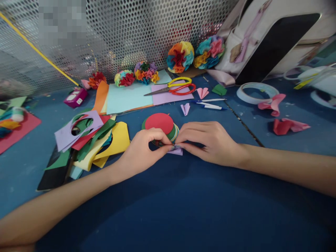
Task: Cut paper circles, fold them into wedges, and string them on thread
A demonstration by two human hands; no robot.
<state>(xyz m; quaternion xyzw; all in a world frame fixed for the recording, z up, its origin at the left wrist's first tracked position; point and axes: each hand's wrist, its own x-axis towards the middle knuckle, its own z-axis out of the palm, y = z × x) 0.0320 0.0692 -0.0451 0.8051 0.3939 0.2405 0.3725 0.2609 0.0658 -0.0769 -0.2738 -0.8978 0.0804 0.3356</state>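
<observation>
Between my two hands is a small piece of lilac paper, partly hidden by my fingers. My left hand pinches its left side between thumb and forefinger. From the right, my right hand pinches the same paper, with the fingertips of both hands almost meeting. Just behind them lies a stack of cut paper circles, red on top with green and other colours below. Past my right hand, a folded lilac paper heart shape and a pink one rest on the blue table.
Cut paper scraps are heaped at left. Scissors lie on coloured sheets behind the circles. Pens, a tape roll and pink paper pieces are at right. Ruffled paper flowers and a phone stand by the mesh.
</observation>
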